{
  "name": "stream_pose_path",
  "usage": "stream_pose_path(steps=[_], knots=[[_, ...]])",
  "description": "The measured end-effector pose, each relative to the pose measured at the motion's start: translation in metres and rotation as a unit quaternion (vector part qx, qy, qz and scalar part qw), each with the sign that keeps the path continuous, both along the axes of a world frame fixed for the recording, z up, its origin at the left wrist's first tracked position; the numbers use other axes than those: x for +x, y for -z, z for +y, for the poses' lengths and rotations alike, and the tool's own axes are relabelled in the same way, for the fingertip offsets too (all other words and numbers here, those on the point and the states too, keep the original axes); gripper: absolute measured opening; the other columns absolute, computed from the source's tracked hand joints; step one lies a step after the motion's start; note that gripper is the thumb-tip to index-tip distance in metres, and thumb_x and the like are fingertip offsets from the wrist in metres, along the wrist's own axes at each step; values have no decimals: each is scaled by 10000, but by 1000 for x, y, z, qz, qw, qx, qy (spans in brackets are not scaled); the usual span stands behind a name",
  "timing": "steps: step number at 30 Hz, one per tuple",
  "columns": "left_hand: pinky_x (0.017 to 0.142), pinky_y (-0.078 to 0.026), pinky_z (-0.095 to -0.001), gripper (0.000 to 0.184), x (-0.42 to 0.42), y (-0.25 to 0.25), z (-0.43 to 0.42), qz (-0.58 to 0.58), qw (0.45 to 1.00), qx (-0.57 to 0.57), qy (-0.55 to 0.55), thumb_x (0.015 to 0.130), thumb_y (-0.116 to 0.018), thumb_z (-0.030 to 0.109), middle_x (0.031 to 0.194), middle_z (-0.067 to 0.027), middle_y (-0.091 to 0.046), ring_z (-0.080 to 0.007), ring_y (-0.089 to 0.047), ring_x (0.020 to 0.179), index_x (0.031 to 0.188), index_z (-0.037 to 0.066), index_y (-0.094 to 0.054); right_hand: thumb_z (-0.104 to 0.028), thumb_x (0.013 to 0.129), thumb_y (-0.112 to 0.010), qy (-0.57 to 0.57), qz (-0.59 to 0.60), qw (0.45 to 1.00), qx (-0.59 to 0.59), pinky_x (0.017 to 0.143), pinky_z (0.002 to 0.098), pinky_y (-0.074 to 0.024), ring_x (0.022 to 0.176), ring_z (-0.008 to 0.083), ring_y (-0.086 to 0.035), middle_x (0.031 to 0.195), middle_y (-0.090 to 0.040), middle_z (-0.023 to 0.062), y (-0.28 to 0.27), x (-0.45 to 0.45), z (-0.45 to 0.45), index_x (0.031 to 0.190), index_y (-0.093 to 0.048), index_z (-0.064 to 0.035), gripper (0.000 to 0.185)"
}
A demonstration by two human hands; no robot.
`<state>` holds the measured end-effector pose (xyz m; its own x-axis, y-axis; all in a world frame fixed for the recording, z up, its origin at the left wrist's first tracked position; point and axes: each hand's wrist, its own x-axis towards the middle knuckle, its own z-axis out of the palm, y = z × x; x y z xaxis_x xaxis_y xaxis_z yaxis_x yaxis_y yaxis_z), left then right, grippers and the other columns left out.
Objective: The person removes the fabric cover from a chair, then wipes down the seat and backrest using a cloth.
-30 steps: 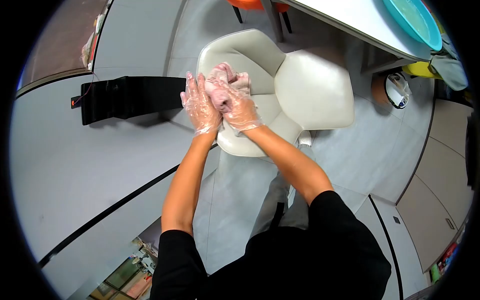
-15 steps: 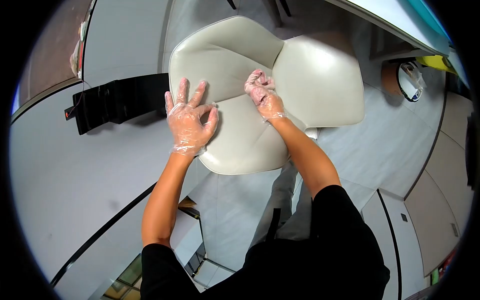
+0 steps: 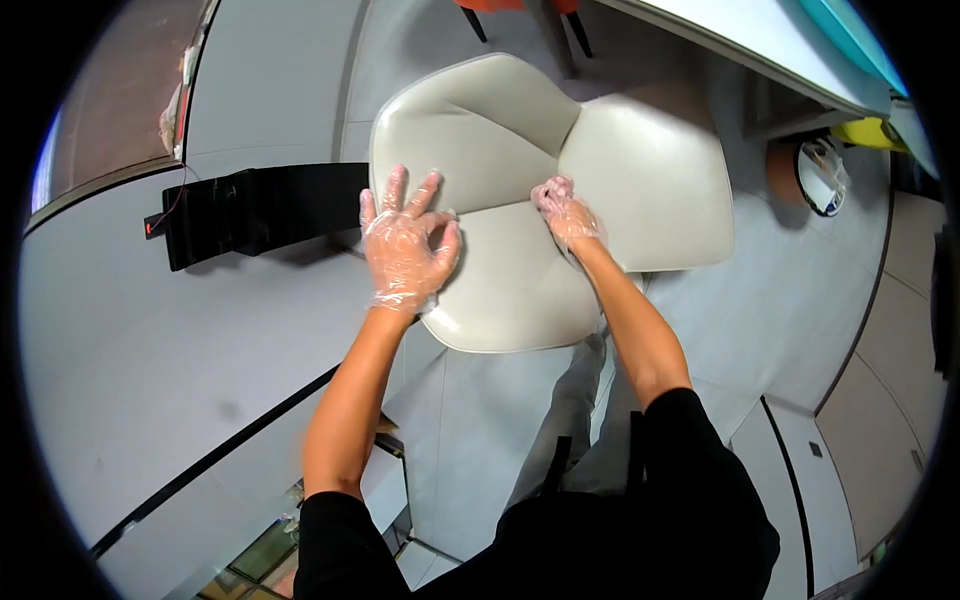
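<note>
A cream, leather-like chair [image 3: 650, 185] with two padded sections joined at a fold stands in front of me. My left hand [image 3: 405, 255], in a clear plastic glove, rests on the chair's left edge with its fingers spread. My right hand [image 3: 577, 222], gloved the same way, is closed around a crumpled pinkish cloth [image 3: 552, 191]. It presses the cloth on the chair near the fold between the sections. The fingertips of that hand are partly hidden by the cloth.
A long black object [image 3: 265, 210] is at the chair's left. A white-topped table [image 3: 740, 45] is at upper right, with a lined bin [image 3: 785, 172] below it. An orange seat [image 3: 495, 4] shows at the top. Cabinets [image 3: 875, 430] line the right side.
My right hand has slid the cloth rightward over the chair, closer to the fold. My left hand keeps its place on the left edge. The whole view has shifted slightly.
</note>
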<state>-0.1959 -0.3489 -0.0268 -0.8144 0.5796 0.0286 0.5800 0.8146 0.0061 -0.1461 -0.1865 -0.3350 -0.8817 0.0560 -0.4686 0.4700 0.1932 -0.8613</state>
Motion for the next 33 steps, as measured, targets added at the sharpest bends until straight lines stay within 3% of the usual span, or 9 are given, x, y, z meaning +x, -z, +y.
stream_pose_path(steps=[6, 10, 14, 22, 25, 26, 28, 30, 33], knots=[[1162, -226, -633, 143, -1, 2, -4, -1, 999, 51, -10, 800, -671, 190, 1318, -44, -669, -375, -463, 1379, 835, 120, -790, -227, 917, -539, -96, 202, 973, 51, 982, 432, -470, 1158, 369, -584, 1271, -610, 110, -177, 7, -9, 1257, -605, -125, 361], [1164, -232, -624, 134, -2, 2, -4, -7, 998, 67, -16, 791, -675, 151, 1306, -34, -677, -372, -474, 1374, 861, 113, -783, -163, 848, -646, -98, 336, 936, 28, 1064, 451, -460, 1298, 364, -536, 1441, -557, 138, -171, 22, -23, 1422, -555, -173, 582], [1164, -234, -622, 136, -2, 3, -3, -10, 998, 64, -26, 796, -666, 138, 1298, -31, -681, -368, -481, 1369, 861, 109, -783, -110, 836, -616, -12, 269, 960, -74, 1058, 429, -468, 1316, 339, -534, 1425, -582, 85, -130, 20, -23, 1406, -569, -244, 587], [1169, -243, -606, 148, 0, 1, -4, -18, 997, 65, -37, 821, -665, 133, 1304, -47, -676, -353, -469, 1386, 915, 98, -773, -239, 881, -606, 48, -5, 999, 22, 991, 431, -488, 1185, 353, -603, 1331, -612, 168, -63, -1, 0, 1400, -541, -94, 543], [1170, -241, -609, 224, 1, 8, -9, 3, 994, 100, -45, 826, -662, 134, 1344, -66, -645, -355, -468, 1387, 1035, 104, -736, -324, 917, -597, 189, -215, 954, -88, 1007, 429, -471, 1183, 324, -599, 1305, -618, 176, -88, -24, 22, 1401, -521, -28, 573], [1173, -225, -616, 478, 1, 11, -13, -5, 995, 88, -42, 824, -669, 157, 1474, -122, -525, -376, -412, 1423, 1293, 92, -605, -353, 929, -594, 258, -244, 923, -146, 1012, 428, -466, 1182, 315, -598, 1296, -620, 179, -100, -33, 23, 1401, -514, -6, 591], [1179, -214, -609, 630, 4, 10, -9, 46, 988, 110, -101, 818, -678, 176, 1534, -161, -434, -393, -365, 1446, 1407, 69, -483, -417, 976, -568, 339, -92, 897, -269, 1054, 397, -426, 1227, 283, -563, 1300, -611, 162, -113, -52, 8, 1416, -520, -47, 577], [1192, -197, -585, 847, 4, 14, -12, 58, 982, 104, -147, 804, -698, 213, 1598, -229, -295, -418, -282, 1480, 1523, 16, -297, -417, 961, -589, 286, 86, 938, -178, 1076, 414, -410, 1252, 295, -540, 1352, -575, 161, -144, -86, -18, 1437, -517, -102, 575], [1195, -195, -579, 844, 4, 25, -17, 58, 970, 146, -183, 794, -714, 230, 1578, -240, -323, -422, -305, 1464, 1509, 11, -322, -385, 904, -656, 184, 189, 964, -33, 1152, 472, -322, 1383, 412, -415, 1507, -459, 173, -244, -117, -48, 1454, -520, -160, 609]])
